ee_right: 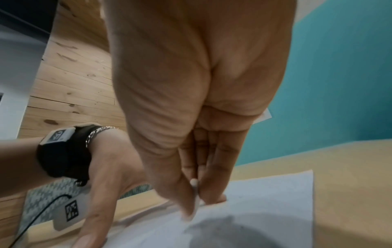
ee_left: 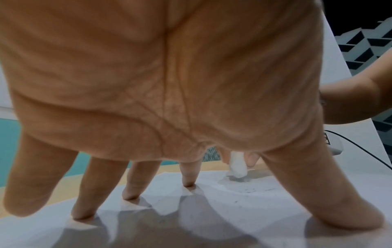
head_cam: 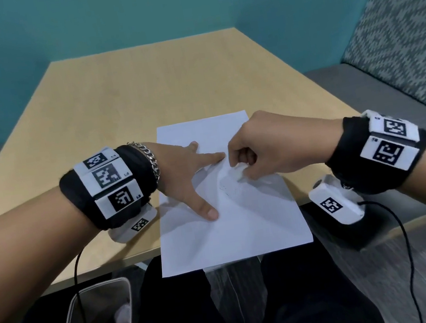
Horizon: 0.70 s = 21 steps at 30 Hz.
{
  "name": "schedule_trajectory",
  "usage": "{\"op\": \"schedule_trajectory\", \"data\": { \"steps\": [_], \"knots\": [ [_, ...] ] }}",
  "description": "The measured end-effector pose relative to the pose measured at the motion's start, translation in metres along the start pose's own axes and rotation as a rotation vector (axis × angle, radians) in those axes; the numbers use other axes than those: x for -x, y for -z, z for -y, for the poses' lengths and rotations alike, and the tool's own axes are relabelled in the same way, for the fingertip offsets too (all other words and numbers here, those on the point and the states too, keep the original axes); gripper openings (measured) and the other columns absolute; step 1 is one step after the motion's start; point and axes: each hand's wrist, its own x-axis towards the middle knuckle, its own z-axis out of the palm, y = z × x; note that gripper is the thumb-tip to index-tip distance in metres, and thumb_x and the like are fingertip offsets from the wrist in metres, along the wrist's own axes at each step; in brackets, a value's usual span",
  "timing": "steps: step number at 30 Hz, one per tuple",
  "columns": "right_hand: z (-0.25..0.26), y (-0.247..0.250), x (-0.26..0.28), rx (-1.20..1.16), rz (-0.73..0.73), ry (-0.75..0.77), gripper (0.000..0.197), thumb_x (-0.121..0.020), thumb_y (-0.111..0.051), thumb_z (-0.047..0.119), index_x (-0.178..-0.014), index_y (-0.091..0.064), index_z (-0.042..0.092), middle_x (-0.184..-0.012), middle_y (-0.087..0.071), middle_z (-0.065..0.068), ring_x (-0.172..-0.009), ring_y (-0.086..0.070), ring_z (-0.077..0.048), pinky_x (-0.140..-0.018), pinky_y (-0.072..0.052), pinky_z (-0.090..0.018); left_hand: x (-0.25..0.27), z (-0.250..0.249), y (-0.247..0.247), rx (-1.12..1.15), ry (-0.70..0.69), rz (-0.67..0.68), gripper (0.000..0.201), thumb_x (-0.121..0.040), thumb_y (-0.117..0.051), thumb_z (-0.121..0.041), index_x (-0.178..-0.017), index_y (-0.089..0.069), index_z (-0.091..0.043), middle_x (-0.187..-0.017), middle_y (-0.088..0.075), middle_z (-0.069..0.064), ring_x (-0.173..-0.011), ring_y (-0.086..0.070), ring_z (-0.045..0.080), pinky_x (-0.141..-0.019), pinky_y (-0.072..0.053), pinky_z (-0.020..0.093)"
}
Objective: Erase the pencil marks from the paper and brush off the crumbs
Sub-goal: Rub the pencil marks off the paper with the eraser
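A white sheet of paper (head_cam: 234,230) lies on the wooden table (head_cam: 140,94), its near end hanging over the front edge. My left hand (head_cam: 186,176) is spread flat on the sheet, fingertips (ee_left: 188,182) pressing it down. My right hand (head_cam: 250,155) pinches a small white eraser (head_cam: 238,172) between thumb and fingers, its tip on the paper (ee_left: 212,209) just right of my left index finger. The eraser (ee_left: 237,164) stands upright in the left wrist view, and faint grey pencil marks (ee_left: 250,190) and specks lie beside it. The right wrist view shows the eraser (ee_right: 194,182) mostly hidden between the fingers.
A grey waste bin (head_cam: 97,319) with a clear liner stands on the floor below the table's left front edge. A patterned upholstered bench (head_cam: 402,28) runs along the right. Cables hang from both wrist cameras. My dark-trousered legs sit under the paper's overhang.
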Motion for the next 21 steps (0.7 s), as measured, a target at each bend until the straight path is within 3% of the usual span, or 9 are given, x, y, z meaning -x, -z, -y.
{"op": "schedule_trajectory", "data": {
  "steps": [3, 6, 12, 17, 21],
  "knots": [
    [0.005, -0.009, -0.003, 0.012, -0.031, -0.009, 0.023, -0.083, -0.070, 0.023, -0.104, -0.077, 0.022, -0.073, -0.065, 0.013, -0.070, -0.057, 0.002, -0.072, -0.057, -0.034, -0.001, 0.001, -0.002, 0.003, -0.011, -0.005, 0.134, -0.051, -0.067, -0.100, -0.153, 0.014, -0.067, -0.175, 0.015, 0.005, -0.142, -0.050, 0.032, -0.117, -0.040, 0.052],
    [0.014, -0.015, 0.006, -0.037, 0.010, 0.019, 0.022, -0.081, -0.071, 0.025, -0.102, -0.076, 0.026, -0.076, -0.069, 0.012, -0.072, -0.063, -0.005, -0.069, -0.058, -0.033, -0.003, 0.002, -0.004, -0.001, -0.029, -0.018, 0.134, -0.045, -0.063, -0.103, -0.151, 0.011, -0.070, -0.175, 0.009, 0.006, -0.145, -0.044, 0.036, -0.117, -0.039, 0.055],
    [0.006, -0.010, -0.002, 0.038, -0.028, -0.014, 0.023, -0.082, -0.069, 0.023, -0.103, -0.078, 0.021, -0.079, -0.071, 0.008, -0.072, -0.059, -0.009, -0.071, -0.057, -0.035, -0.005, 0.003, -0.005, -0.010, -0.013, -0.008, 0.135, -0.053, -0.064, -0.101, -0.153, 0.019, -0.065, -0.175, 0.018, 0.005, -0.155, -0.031, 0.035, -0.121, -0.033, 0.056],
    [0.024, -0.012, 0.010, 0.006, 0.079, 0.049, 0.020, -0.081, -0.070, 0.026, -0.100, -0.076, 0.028, -0.073, -0.071, 0.011, -0.069, -0.064, -0.006, -0.065, -0.058, -0.032, -0.004, 0.002, -0.005, -0.021, -0.014, -0.007, 0.137, -0.046, -0.061, -0.104, -0.152, 0.017, -0.067, -0.175, 0.016, 0.005, -0.150, -0.038, 0.038, -0.117, -0.038, 0.056],
    [0.014, -0.010, -0.003, 0.083, 0.017, 0.013, 0.015, -0.080, -0.061, 0.021, -0.089, -0.074, 0.022, -0.071, -0.069, 0.005, -0.069, -0.060, -0.015, -0.067, -0.057, -0.040, -0.005, 0.002, -0.005, -0.013, -0.018, -0.007, 0.136, -0.045, -0.060, -0.105, -0.150, 0.019, -0.069, -0.175, 0.018, 0.005, -0.152, -0.036, 0.038, -0.119, -0.036, 0.058]
  ]
}}
